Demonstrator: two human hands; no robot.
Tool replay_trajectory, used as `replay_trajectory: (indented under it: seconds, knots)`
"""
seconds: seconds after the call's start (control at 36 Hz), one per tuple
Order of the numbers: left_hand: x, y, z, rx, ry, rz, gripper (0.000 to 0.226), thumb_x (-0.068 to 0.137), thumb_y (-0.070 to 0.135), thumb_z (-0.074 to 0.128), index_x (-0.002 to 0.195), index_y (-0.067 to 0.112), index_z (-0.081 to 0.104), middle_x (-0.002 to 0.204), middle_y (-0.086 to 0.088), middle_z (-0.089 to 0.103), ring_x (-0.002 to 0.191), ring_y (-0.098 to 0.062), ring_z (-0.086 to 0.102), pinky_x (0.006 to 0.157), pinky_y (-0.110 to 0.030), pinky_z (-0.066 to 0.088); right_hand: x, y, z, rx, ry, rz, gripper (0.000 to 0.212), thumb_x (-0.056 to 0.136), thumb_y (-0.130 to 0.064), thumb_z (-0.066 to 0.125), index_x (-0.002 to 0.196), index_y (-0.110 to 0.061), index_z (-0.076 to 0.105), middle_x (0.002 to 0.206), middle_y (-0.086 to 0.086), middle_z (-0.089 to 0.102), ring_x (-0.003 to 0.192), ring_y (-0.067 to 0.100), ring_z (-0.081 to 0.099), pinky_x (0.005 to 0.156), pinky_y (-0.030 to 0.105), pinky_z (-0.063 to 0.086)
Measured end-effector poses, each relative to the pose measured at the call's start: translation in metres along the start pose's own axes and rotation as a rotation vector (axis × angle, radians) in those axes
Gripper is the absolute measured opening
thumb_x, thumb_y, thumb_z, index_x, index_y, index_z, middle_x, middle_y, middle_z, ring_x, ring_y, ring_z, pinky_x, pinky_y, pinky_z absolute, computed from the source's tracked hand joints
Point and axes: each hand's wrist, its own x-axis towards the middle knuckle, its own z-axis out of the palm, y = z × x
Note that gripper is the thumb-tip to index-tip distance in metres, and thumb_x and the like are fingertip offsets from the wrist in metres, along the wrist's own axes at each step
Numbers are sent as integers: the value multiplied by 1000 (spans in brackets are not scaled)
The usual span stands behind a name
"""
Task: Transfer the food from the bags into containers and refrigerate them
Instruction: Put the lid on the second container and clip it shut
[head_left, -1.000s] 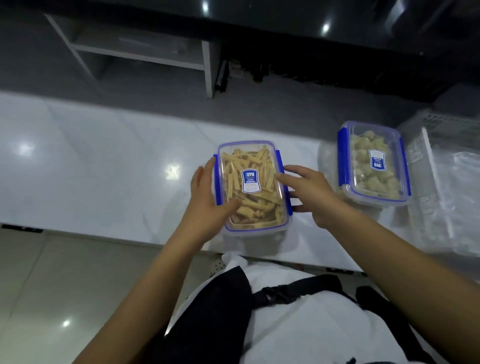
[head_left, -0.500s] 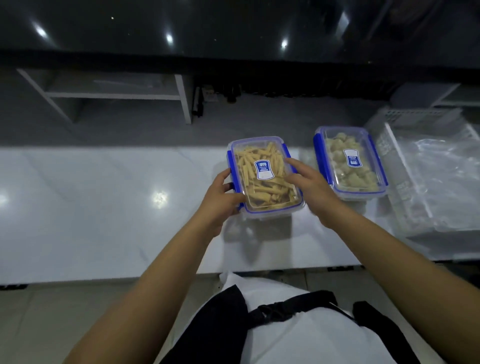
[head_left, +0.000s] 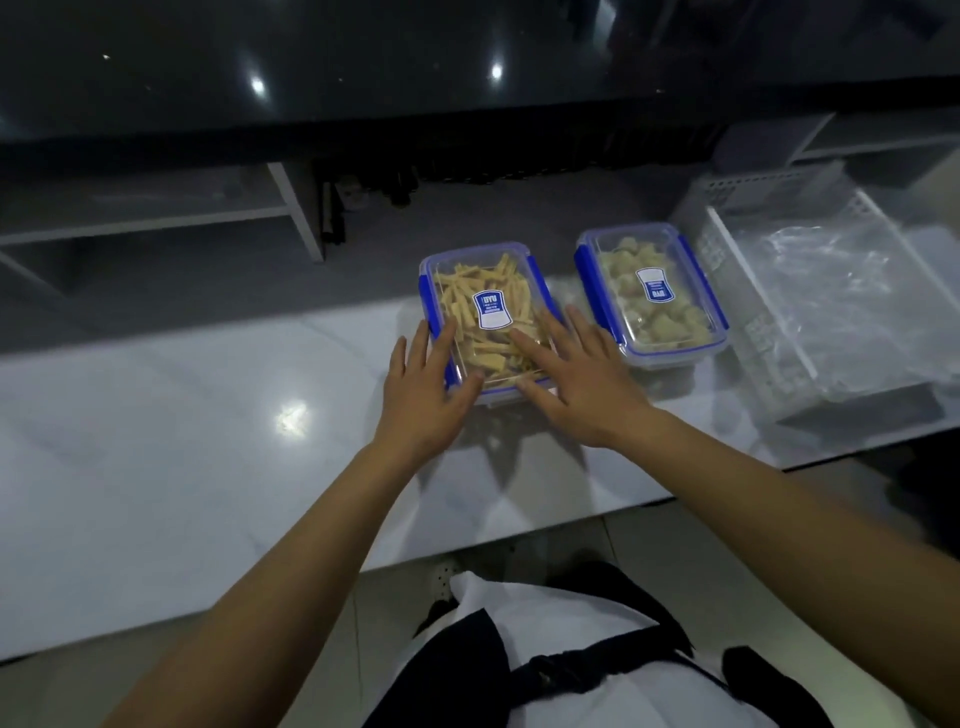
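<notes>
A clear lidded container with blue clips, full of yellow fries (head_left: 485, 296), sits on the white counter (head_left: 182, 441). My left hand (head_left: 423, 384) lies with straight fingers against its near left corner. My right hand (head_left: 576, 379) rests flat, fingers spread, on its near right lid edge. A second lidded container of pale chunks (head_left: 652, 299) stands just to the right, untouched.
A white perforated basket (head_left: 737, 270) holding crumpled clear plastic bags (head_left: 852, 291) sits at the counter's right end. Behind the counter are a dark glossy surface and a white shelf frame (head_left: 296, 208). The counter's near edge runs just above my torso.
Both hands have loosened from gripping the fries container's sides and now lie flat with straight fingers on its near end. The container has been set down further back on the counter.
</notes>
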Motion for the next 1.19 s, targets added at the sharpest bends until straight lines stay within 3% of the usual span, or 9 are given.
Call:
replay_trajectory:
  seconds: [0.14, 0.31, 0.5, 0.64, 0.81, 0.94, 1.06, 1.19]
  knots:
    - [-5, 19, -11, 33, 30, 4, 81, 94, 61, 53, 159, 35, 12, 170, 1, 2, 155, -29, -4, 123, -53, 11, -16, 9, -16, 65, 16, 9, 69, 95, -64, 42, 156, -43, 18, 169, -3, 5, 154, 23, -8, 123, 50, -1]
    - [-3, 76, -14, -71, 42, 139, 75, 93, 46, 64, 157, 32, 26, 168, 2, 14, 154, -24, 9, 123, -49, 20, -68, 38, -58, 271, 202, 61, 65, 88, -57, 50, 149, -35, 42, 162, -3, 31, 153, 21, 16, 120, 45, 13]
    - [-1, 143, 38, -41, -12, 235, 73, 93, 51, 62, 154, 46, 22, 168, 11, 9, 155, -16, 3, 120, -42, 14, -122, 120, -85, 350, 425, 167, 54, 86, -37, 62, 139, -25, 58, 151, 1, 48, 146, 26, 34, 117, 48, 26]
    - [0, 188, 77, 20, -74, 210, 75, 93, 46, 64, 154, 47, 21, 168, 10, 8, 155, -19, 1, 122, -47, 14, -138, 183, -88, 353, 378, 157, 54, 85, -39, 63, 138, -27, 58, 151, 3, 48, 146, 30, 35, 115, 58, 29]
    - [18, 240, 115, 118, -47, 152, 76, 93, 45, 64, 156, 41, 21, 169, 6, 9, 155, -21, 0, 123, -49, 11, -144, 257, -99, 244, 296, 143, 58, 84, -48, 58, 139, -29, 58, 154, 3, 45, 147, 31, 31, 115, 54, 22]
    - [36, 259, 157, 359, -91, 55, 85, 92, 52, 59, 157, 44, 5, 170, 3, -6, 155, -28, -13, 123, -54, -3, -149, 303, -103, 105, 103, 174, 67, 82, -65, 41, 145, -42, 46, 162, -4, 30, 153, 25, 15, 120, 53, 8]
    - [35, 259, 186, 519, -7, 9, 99, 90, 54, 60, 153, 48, -17, 167, 0, -20, 151, -32, -26, 119, -55, -16, -154, 331, -100, 79, 18, 142, 60, 91, -65, 48, 147, -45, 41, 164, -6, 26, 153, 23, 13, 121, 52, 6]
    - [26, 258, 193, 552, 22, -4, 105, 87, 52, 62, 150, 51, -22, 168, 2, -18, 152, -30, -23, 122, -54, -12, -141, 359, -96, 64, -167, 170, 56, 99, -60, 35, 152, -46, 27, 166, -11, 15, 153, 19, 8, 122, 49, 6]
